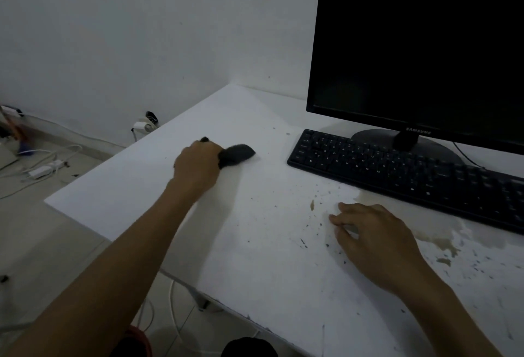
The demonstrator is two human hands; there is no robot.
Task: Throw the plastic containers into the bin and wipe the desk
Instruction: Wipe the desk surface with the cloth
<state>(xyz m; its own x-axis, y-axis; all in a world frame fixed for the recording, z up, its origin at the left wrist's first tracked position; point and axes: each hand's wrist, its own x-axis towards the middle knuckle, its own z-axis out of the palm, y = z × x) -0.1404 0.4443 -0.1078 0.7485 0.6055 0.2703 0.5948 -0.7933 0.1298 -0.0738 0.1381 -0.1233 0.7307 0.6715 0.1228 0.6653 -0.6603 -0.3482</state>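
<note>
Right hand (377, 240) rests loose-fingered on the stained surface (272, 243); left hand (198, 165) grips the dark cloth (236, 154), wiping; next, probably the stains near the keyboard (397, 169)

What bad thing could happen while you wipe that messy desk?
The dark cloth in the left hand might push the brownish spill under the keyboard, which sits right beside it. The right hand rests near the spill and specks, so it may smear them.
</note>
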